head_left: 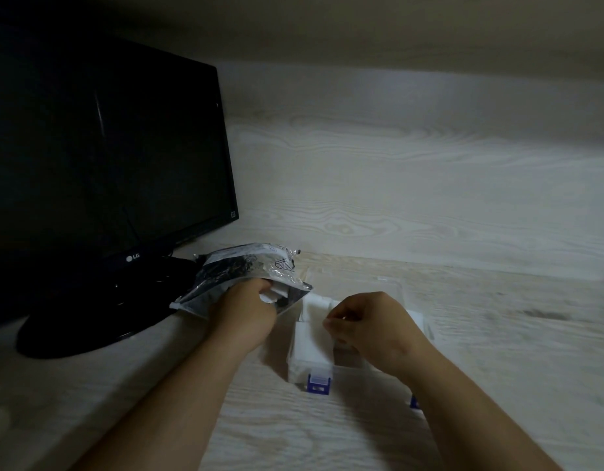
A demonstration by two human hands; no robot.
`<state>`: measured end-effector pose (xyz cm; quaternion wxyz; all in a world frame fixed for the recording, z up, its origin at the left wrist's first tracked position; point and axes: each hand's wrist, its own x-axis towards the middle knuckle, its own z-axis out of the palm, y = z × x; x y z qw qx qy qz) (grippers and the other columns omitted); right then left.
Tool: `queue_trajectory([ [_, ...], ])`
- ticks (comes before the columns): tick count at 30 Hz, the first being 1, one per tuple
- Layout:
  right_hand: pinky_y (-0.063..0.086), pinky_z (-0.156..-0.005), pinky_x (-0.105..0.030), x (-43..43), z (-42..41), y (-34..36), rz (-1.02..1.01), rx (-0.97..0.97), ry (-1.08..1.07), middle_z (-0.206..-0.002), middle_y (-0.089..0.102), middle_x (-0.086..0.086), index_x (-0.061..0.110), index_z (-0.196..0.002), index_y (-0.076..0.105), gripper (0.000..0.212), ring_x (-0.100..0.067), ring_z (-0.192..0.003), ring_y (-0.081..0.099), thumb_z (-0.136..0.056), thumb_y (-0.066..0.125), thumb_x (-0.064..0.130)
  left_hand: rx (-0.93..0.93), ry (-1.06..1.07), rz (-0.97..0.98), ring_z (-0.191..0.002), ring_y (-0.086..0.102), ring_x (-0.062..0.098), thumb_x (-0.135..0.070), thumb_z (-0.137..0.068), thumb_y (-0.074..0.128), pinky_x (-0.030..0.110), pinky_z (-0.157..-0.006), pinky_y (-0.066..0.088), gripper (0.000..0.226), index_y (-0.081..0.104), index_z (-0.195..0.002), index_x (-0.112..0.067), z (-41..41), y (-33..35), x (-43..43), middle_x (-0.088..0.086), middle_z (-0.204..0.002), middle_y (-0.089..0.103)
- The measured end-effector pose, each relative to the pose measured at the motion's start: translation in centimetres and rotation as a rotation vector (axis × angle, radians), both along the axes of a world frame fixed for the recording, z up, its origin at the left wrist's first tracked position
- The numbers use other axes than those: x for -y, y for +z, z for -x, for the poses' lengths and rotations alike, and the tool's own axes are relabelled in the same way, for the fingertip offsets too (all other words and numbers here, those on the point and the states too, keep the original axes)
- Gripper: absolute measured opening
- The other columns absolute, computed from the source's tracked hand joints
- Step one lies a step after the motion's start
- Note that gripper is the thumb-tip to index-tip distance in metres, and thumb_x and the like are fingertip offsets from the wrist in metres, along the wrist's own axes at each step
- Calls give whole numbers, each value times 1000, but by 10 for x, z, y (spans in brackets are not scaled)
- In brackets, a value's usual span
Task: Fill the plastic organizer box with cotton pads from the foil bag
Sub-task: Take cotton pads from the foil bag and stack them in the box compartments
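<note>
**Left hand in the bag, right hand over the box**

Nearest to me, both bare forearms reach out over the pale wood-grain counter. The plastic organizer box sits between them, toward the counter's back edge. It is clear-walled, with one blue latch on its near side and a second blue latch half hidden behind my right wrist. The box's left compartment already holds a white stack of pads, packed upright. The compartment to its right is mostly covered by my arm, so I cannot read what is in it.

My right hand hovers over the middle of the box with its fingers curled and the fingertips drawn together against the top of the stack. I cannot tell whether it pinches a pad or only touches the stack.

Just left of the box, my left hand is pushed into the open mouth of the foil bag. Its fingers curl round a clump of white cotton pads showing at the opening. The bag lies crumpled on the counter, its far end against the monitor's round black base.

Behind that, the dark monitor fills the counter's back left corner. The pale wood-grain wall panel runs along the back edge.
</note>
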<state>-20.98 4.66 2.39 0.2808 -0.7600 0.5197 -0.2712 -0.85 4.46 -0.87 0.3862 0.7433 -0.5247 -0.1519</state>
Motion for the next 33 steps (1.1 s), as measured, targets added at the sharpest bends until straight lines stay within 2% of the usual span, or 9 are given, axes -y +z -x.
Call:
queue_trajectory([
  [6, 44, -56, -16, 0, 0, 0, 16, -18, -1, -59, 64, 11, 26, -75, 73, 12, 2, -51, 56, -85, 69, 31, -24, 111, 103, -106, 63, 24, -9, -86, 58, 28, -92, 47, 27, 74, -107, -15, -1, 6, -6, 4, -113, 71],
  [8, 43, -55, -15, 0, -1, 0, 14, -15, 2, -57, 64, 12, 27, -74, 73, 12, 4, -48, 55, -85, 69, 31, -29, 132, 135, -92, 67, 24, -13, -84, 63, 28, -82, 51, 15, 77, -84, -17, 0, 11, -9, 3, -95, 74],
  [11, 41, -51, -13, -1, -1, 1, 0, -2, 9, -57, 65, 12, 26, -75, 73, 12, 5, -47, 57, -86, 69, 29, -46, 148, 150, -76, 65, 21, -22, -81, 71, 29, -71, 52, 26, 62, -56, -22, 3, 17, -13, 0, -76, 71],
  [14, 38, -47, -10, -2, 0, 2, 0, 5, 14, -56, 64, 12, 26, -75, 73, 13, 5, -48, 58, -87, 68, 28, -82, 176, 192, -72, 63, 22, -18, -75, 76, 29, -65, 49, 24, 58, -59, -20, 5, 18, -14, -2, -68, 65],
  [19, 41, -50, -12, -2, -1, 2, 2, 4, 7, -56, 64, 13, 25, -75, 74, 12, 5, -48, 58, -86, 68, 27, -92, 135, 235, -59, 51, 19, -1, -70, 66, 26, -50, 33, 20, 52, -69, -15, 7, 17, -17, 0, -63, 55],
  [23, 43, -55, -15, -1, 0, 2, 25, 38, -13, -61, 66, 11, 25, -74, 74, 12, 2, -51, 56, -85, 69, 25, -77, 53, 369, -62, 47, 15, 6, -70, 63, 25, -55, 37, 22, 55, -76, -14, 14, 22, -23, -1, -69, 53],
  [25, 45, -55, -16, -1, -1, 3, 21, 75, -23, -64, 68, 10, 25, -74, 74, 11, 2, -52, 57, -85, 70, 24, -92, 2, 455, -68, 52, 15, 7, -73, 63, 21, -58, 42, 30, 55, -78, -21, 19, 24, -26, -2, -76, 56],
  [29, 51, -63, -23, 0, 0, 5, 84, 126, -38, -75, 70, 8, 26, -83, 73, 5, -5, -66, 62, -86, 69, 25, -230, -133, 519, -73, 59, 9, 10, -78, 65, 11, -64, 46, 41, 56, -82, -30, 22, 29, -29, -2, -83, 61],
  [33, 45, -64, -25, -1, 0, 6, 112, 297, -30, -83, 68, 7, 24, -88, 58, 9, -6, -65, 56, -88, 67, 26, -399, -315, 439, -68, 59, 11, 17, -77, 61, 25, -64, 48, 47, 58, -95, -27, 22, 26, -29, 0, -78, 61],
])
